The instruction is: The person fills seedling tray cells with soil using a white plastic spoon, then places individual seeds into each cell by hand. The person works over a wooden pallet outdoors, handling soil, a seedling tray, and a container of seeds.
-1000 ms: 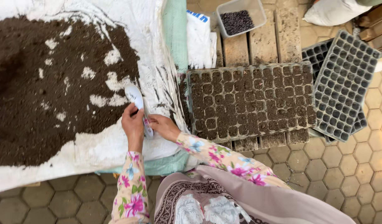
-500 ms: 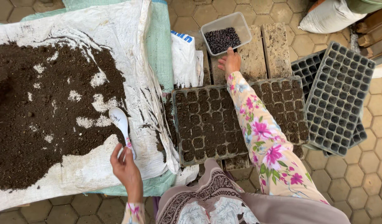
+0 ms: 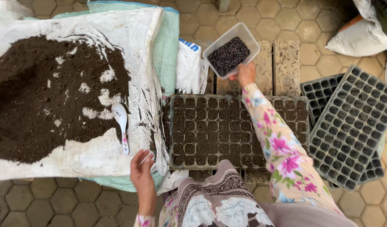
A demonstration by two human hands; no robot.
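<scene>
My right hand [image 3: 245,74] reaches forward in a floral sleeve and grips the near rim of a clear plastic tub [image 3: 231,50] filled with small dark seeds. Below my arm lies a black seedling tray [image 3: 210,130] whose cells are packed with soil. My left hand [image 3: 141,171] hovers open with fingers apart at the near edge of the white sack sheet [image 3: 76,157], holding nothing. A white spoon [image 3: 120,122] lies on that sheet, just above my left hand, beside a big heap of dark soil [image 3: 46,96].
Empty black seedling trays [image 3: 353,126] are stacked at the right. Wooden planks [image 3: 286,67] lie under the tub and filled tray. A white filled bag [image 3: 361,38] sits at the top right, and a folded white bag [image 3: 189,71] beside the tub. Hexagonal pavers cover the ground.
My left hand has let go of the spoon, which now lies on the sheet. My right hand went from beside the spoon out to the seed tub and took hold of its rim.
</scene>
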